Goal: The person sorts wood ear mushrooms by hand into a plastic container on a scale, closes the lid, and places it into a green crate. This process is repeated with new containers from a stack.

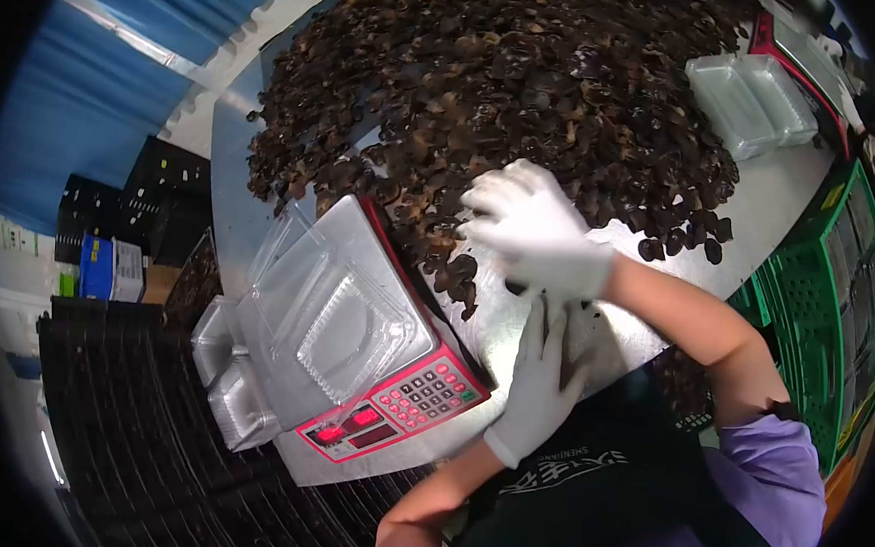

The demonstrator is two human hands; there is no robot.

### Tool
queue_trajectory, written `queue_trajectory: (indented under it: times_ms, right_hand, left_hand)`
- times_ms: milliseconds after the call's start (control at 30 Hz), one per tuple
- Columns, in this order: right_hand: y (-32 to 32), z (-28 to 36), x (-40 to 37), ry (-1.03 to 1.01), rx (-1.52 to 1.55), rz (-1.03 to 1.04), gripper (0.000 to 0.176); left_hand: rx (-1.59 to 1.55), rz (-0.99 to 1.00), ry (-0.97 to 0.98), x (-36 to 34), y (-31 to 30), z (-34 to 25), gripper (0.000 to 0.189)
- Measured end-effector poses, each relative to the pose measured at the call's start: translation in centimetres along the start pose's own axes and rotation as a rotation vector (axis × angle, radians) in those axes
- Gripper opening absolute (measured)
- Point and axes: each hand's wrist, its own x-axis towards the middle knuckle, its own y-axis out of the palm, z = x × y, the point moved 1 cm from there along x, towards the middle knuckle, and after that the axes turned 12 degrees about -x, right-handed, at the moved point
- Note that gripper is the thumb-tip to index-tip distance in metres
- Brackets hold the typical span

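Blue fabric curtain (130, 64) far left; shiny metal table (778, 194) fills most of the view. Heaped dark-brown fungus-like pieces (529, 89) cover its far side, loose edge right at my hands. White-gloved right hand (542, 230): over that near edge, fingers part-curled; can't tell if anything's gripped, glove blocks it. White-gloved left hand (542, 395): fingers straight, nothing seen in it, tips by the right wrist, contact unclear. Presumably kept low there to leave the right room at the pile. Red-and-silver digital scale (428, 393) sits beside the pile, keypad toward me, likely for reading the lit digits. Clear plastic tray (344, 333) lies on its platform; more clear plastic trays (244, 407) beside it, probably for short reach.
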Motion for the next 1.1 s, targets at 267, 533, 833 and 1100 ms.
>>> queue_trajectory:
  times_ms: [267,533,833,1100]
  right_hand:
    - [11.3,5.3,9.1,-0.094,-0.392,-0.004,0.032]
    - [2.9,-8.2,7.1,0.166,-0.583,0.001,0.02]
    - [-2.1,-7.0,-1.6,0.223,-0.354,-0.097,0.049]
    - [-2.7,-1.0,-6.9,0.156,0.085,-0.08,0.016]
  left_hand:
    - [-0.004,0.068,-0.08,-2.6,-2.1,-1.3,0.053]
    - [0.013,0.032,0.041,-5.1,-3.8,-1.2,0.044]
    - [0.296,0.064,0.093,-3.2,-2.7,-1.0,0.05]
    - [0.973,-0.038,-0.179,2.5,-0.2,2.8,0.039]
